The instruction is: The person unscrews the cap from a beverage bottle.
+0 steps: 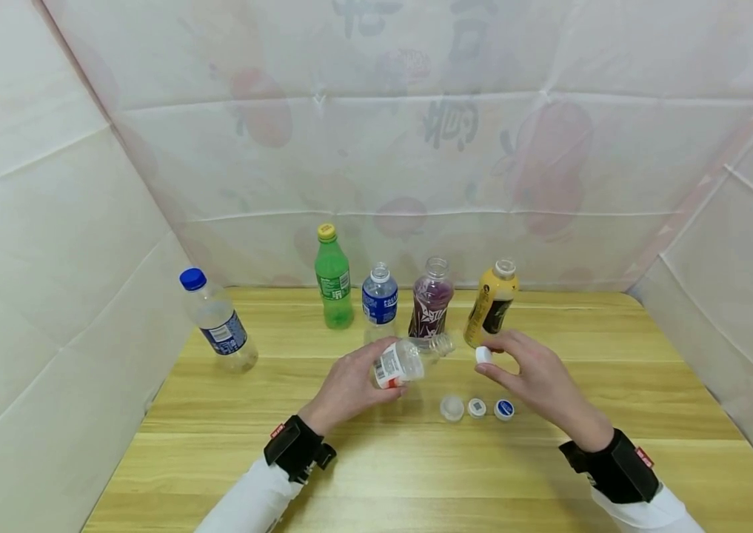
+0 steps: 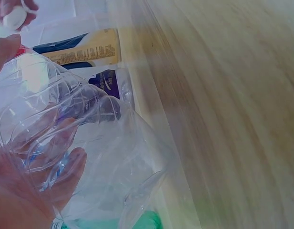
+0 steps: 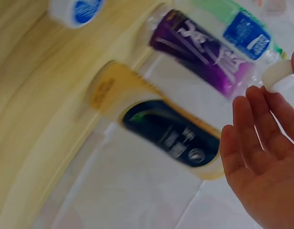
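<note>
My left hand [image 1: 351, 385] grips a clear plastic bottle [image 1: 409, 360] around its body, tilted so that its uncapped mouth points right. In the left wrist view the ridged clear bottle [image 2: 65, 95] fills much of the left side, with fingers visible through it. To the right of the bottle's mouth, my right hand [image 1: 539, 377] pinches a white bottle cap [image 1: 483, 355] between thumb and fingers. The right wrist view shows that white cap [image 3: 278, 75] at the fingertips, the other fingers extended below it. Cap and bottle mouth are apart.
Along the back stand a yellow-capped green bottle [image 1: 333, 280], and uncapped blue-labelled [image 1: 379, 300], purple [image 1: 431, 300] and yellow [image 1: 492, 302] bottles. A blue-capped bottle [image 1: 221, 326] stands at left. On the wooden table [image 1: 416, 481] lie a translucent cap [image 1: 452, 408], a white cap [image 1: 477, 408] and a blue-topped cap [image 1: 504, 409].
</note>
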A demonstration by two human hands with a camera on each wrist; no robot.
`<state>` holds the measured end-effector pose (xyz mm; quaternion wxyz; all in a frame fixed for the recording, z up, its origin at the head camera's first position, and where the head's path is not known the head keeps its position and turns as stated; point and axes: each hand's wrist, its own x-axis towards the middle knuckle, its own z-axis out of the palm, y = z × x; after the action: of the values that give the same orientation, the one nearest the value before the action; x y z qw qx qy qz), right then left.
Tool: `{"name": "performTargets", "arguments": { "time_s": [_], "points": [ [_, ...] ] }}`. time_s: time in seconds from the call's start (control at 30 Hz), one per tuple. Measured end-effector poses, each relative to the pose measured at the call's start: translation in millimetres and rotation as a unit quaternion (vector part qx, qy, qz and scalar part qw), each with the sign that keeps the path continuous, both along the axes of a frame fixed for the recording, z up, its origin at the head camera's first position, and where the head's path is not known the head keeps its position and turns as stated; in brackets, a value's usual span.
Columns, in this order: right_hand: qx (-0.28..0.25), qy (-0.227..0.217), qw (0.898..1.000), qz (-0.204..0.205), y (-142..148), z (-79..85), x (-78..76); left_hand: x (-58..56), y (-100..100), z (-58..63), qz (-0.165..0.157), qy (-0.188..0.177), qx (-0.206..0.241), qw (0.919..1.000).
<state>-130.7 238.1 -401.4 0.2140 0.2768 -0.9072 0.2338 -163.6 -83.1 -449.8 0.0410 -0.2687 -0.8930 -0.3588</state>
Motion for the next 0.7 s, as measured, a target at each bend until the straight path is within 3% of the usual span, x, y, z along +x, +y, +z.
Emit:
{"name": "performTargets", "arguments": {
  "time_s": [0.43,0.7],
  "points": [
    [0.100,-0.086,0.989,-0.065,32.4,-18.6,9.2,-3.6,-4.1,-0.5,0.003,-0.004,0.017,0.9998],
    [0.134,-0.089,0.986,-0.048,49.7,-31.0,11.6,-4.2,-7.7,-1.6,0.006,-0.002,0.029,0.9996]
  ]
}}
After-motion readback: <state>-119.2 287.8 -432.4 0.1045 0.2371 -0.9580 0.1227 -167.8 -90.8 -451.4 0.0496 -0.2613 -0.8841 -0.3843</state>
